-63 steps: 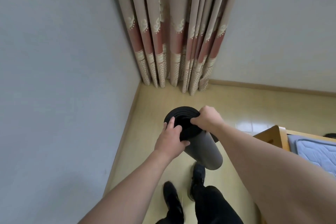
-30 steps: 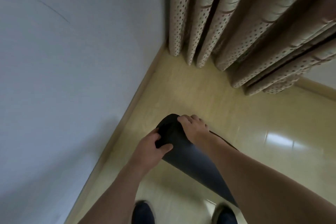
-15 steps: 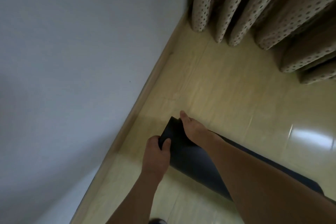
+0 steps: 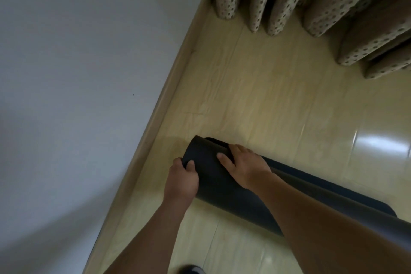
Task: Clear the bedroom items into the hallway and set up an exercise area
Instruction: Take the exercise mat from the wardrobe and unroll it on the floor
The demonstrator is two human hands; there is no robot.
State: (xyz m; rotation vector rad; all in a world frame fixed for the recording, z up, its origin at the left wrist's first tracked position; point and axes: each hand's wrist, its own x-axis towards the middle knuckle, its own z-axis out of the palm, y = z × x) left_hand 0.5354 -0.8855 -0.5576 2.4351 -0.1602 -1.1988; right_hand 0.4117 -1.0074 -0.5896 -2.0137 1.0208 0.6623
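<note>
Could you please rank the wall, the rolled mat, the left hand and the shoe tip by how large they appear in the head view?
1. wall
2. rolled mat
3. left hand
4. shoe tip; cut off by the frame's edge, so only its visible part counts.

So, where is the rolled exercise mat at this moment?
In the head view the rolled exercise mat lies on the floor at lower centre, near the baseboard, held by the left hand and right hand.
</note>
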